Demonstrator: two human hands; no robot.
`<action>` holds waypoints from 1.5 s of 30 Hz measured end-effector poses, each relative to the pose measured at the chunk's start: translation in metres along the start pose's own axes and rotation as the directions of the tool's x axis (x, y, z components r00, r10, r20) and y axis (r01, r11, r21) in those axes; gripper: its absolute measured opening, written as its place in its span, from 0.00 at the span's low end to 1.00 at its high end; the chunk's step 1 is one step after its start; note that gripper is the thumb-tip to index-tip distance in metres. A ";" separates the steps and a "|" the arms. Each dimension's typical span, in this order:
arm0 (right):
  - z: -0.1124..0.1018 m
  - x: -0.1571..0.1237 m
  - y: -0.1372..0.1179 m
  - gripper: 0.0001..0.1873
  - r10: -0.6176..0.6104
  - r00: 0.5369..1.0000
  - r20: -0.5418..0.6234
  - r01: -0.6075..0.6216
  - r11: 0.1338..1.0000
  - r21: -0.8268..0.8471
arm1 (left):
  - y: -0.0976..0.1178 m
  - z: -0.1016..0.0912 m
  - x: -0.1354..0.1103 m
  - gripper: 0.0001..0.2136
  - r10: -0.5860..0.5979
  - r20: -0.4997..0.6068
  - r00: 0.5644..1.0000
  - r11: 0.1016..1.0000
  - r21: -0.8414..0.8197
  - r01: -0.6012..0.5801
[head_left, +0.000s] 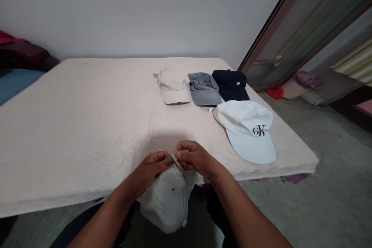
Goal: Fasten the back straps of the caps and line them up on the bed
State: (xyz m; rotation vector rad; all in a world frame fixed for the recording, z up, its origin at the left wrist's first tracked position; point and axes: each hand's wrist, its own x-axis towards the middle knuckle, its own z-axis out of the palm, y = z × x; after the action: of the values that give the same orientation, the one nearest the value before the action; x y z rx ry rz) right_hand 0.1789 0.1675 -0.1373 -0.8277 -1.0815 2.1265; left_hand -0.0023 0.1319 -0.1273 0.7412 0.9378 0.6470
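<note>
A pale off-white cap (166,197) hangs at the front edge of the covered surface, its crown toward me and its back strap (170,159) uppermost. My left hand (151,168) pinches the strap by its brownish buckle. Right beside it, my right hand (194,157) is closed on the strap's other part, fingertips almost touching the left ones. The cap's brim is hidden from view. Nearest to my right hand lies a white cap (244,118) with dark letters on its front, brim pointing toward me.
Behind lie a cream cap (174,83), a grey cap (203,87) and a navy cap (231,83) in a row. They rest on a bed-like surface with a white textured cover (87,124). A wall (139,11) stands behind; a framed door (270,38) is at right.
</note>
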 end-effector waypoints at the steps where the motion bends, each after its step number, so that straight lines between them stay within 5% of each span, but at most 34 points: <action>1: 0.000 0.000 0.000 0.12 -0.005 1.000 0.006 0.005 1.000 0.006 | -0.001 -0.001 0.000 0.09 0.000 0.004 1.000 1.000 -0.002 0.000; 24: -0.002 -0.002 -0.003 0.12 -0.049 0.999 0.021 0.049 0.999 -0.017 | 0.000 0.000 0.003 0.11 0.008 -0.062 0.998 0.999 0.032 -0.006; 32: -0.002 -0.002 -0.002 0.14 0.007 0.999 0.042 0.000 0.988 -0.157 | 0.001 0.003 0.004 0.14 0.038 -0.116 0.993 0.995 0.095 -0.027; 41: -0.004 -0.004 -0.003 0.12 -0.045 0.998 0.032 0.048 0.994 -0.099 | -0.002 0.003 0.006 0.12 0.033 -0.103 0.994 0.997 0.067 -0.026; 45: -0.005 -0.004 -0.004 0.18 -0.043 0.995 0.086 0.054 0.990 -0.133 | 0.000 0.005 0.007 0.11 0.025 -0.061 0.998 1.000 0.014 -0.024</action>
State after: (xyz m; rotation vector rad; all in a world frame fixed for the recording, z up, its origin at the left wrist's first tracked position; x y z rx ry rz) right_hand 0.1859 0.1688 -0.1352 -0.7726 -1.2880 2.0813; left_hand 0.0049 0.1357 -0.1283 0.7489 0.9911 0.6890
